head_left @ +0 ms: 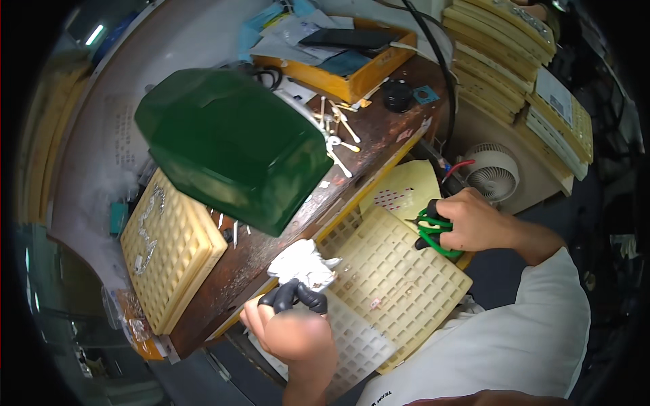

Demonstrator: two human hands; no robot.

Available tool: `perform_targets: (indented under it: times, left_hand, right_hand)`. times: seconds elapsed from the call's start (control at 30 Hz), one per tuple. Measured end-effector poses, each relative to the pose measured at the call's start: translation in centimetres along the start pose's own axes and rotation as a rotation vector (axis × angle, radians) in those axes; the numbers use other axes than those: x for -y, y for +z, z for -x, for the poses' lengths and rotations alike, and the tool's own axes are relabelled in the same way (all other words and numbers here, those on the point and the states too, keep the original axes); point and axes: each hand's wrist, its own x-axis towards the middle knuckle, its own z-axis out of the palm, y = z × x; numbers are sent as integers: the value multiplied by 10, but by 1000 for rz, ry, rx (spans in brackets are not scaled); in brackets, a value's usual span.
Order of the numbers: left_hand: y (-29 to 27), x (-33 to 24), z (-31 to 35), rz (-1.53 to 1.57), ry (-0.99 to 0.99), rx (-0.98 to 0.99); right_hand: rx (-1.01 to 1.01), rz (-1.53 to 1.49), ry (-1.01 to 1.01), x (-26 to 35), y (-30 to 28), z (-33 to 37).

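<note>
My left hand (291, 321) wears black finger covers and pinches a crumpled white cloth (302, 265) at the front edge of the bench. Whether anything small lies within its folds I cannot tell. To the right, my right hand (467, 220), also with black finger covers, grips green-handled scissors (433, 233), their short tip pointing left. Below both hands lies a cream grid tray (399, 277) with square pockets and a few tiny bits on it. A whiter grid tray (352, 338) overlaps its near-left side. A yellow paper (406, 189) with small dark red marks lies behind the scissors.
A big green lamp hood (230, 142) hangs over the wooden bench (250, 260). Cotton swabs (342, 135) lie beside it. Stacked grid trays (172, 250) with a chain stand left. Behind are an orange box (338, 78) and black jar (397, 95); right, a white fan (491, 172).
</note>
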Motion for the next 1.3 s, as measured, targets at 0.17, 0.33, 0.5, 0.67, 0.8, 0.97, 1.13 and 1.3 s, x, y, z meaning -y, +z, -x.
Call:
perform_targets:
  times: [0.17,0.33,0.5,0.67,0.8,0.97,1.13,1.3]
  left_hand:
    - [1,-6,-4,-5,-18,16]
    - [2,-9,-4,-42,-28,22]
    - [0,-16,-4,-83,-65,14]
    - [2,-23,-6,-85,-108,-8]
    - [-1,-20,-5,-103,-158,34]
    - [-1,-23,-4,-67,-183,-3]
    - [0,-12,-6,37,-124,-20]
    - [-5,7,-5,197,-184,4]
  right_hand:
    - [195,217,266,-40,-2,43]
    - [336,377,221,-55,12,47]
    - [413,354,13,-55,3,40]
    - [-43,301,-366,-17,-57,3]
    - [-537,581,-767,19,-79,-77]
    - [-294,908,-723,39,-84,-167]
    - [-178,940,-663,26,-75,-202]
    - [-135,953,-711,31,-70,-213]
